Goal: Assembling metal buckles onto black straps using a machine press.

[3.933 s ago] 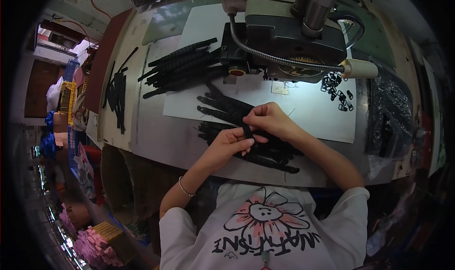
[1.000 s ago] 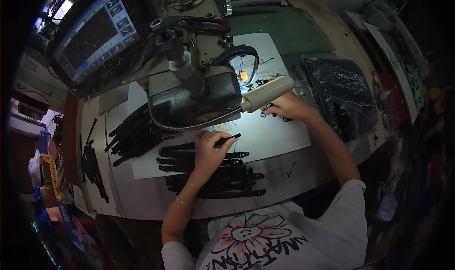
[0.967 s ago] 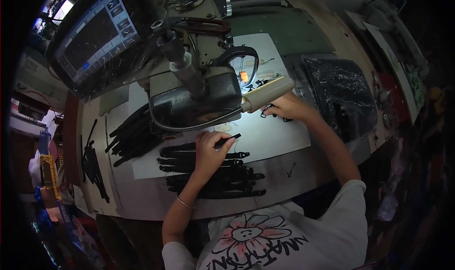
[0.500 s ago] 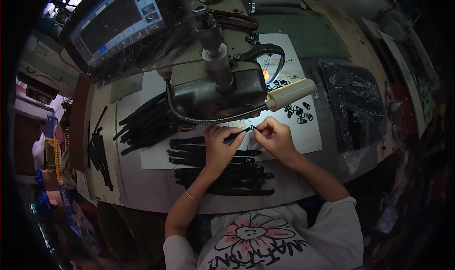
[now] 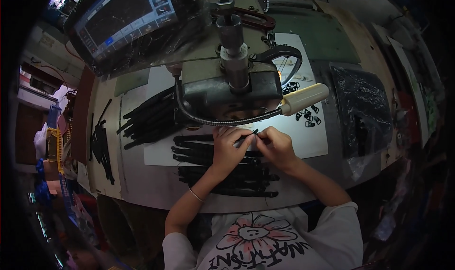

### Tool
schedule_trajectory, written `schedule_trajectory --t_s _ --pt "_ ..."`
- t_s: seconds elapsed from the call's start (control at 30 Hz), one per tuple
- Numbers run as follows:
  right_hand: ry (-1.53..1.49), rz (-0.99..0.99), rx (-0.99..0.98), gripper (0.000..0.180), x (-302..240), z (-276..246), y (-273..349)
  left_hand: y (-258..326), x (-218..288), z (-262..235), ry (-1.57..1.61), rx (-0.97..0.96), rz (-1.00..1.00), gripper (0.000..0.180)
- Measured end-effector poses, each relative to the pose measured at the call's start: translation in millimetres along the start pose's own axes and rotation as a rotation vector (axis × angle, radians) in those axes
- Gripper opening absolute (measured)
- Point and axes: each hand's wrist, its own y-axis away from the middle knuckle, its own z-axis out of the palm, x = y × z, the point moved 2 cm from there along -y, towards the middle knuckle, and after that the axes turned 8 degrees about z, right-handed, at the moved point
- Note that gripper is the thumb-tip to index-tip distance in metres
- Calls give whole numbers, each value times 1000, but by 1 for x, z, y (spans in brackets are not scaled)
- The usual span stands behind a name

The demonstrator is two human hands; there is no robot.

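Below the sewing machine head, my left hand (image 5: 231, 149) pinches the end of a black fabric strap (image 5: 194, 138), whose length trails off to the left. The fingertips of my right hand (image 5: 277, 148) are closed on a small black buckle (image 5: 256, 131) at the strap's end. Both hands' fingertips nearly meet there, and the exact fit of buckle and strap is too small to make out. Under my wrists lies a row of black straps (image 5: 237, 188), partly covered by my hands and forearms.
The sewing machine head (image 5: 232, 92) and a pale lamp (image 5: 307, 99) overhang my hands. Loose black buckles (image 5: 309, 116) lie to the right, beside a plastic-wrapped black package (image 5: 362, 109). More straps (image 5: 149, 118) lie left. A screen (image 5: 125, 21) stands at upper left.
My two hands have come closer together, with the buckle now against the strap's end. The whole view has shifted slightly, so the machine appears further right.
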Motion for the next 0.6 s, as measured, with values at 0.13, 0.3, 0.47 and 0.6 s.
schedule_trajectory --t_s 0.13,0.3,0.47,0.6 --pt "-11 103 -16 13 2 -4 0 -2 -7 -4 -34 -52 -71 12" --pt "-43 91 -44 13 3 -1 -1 -1 -5 -4 29 -89 -89 11" --pt "-158 159 -115 13 12 -6 -1 2 -7 -3 65 -106 -46 15" --pt "-668 540 -370 13 23 -7 -3 -1 -15 -7 190 -223 -66 24"
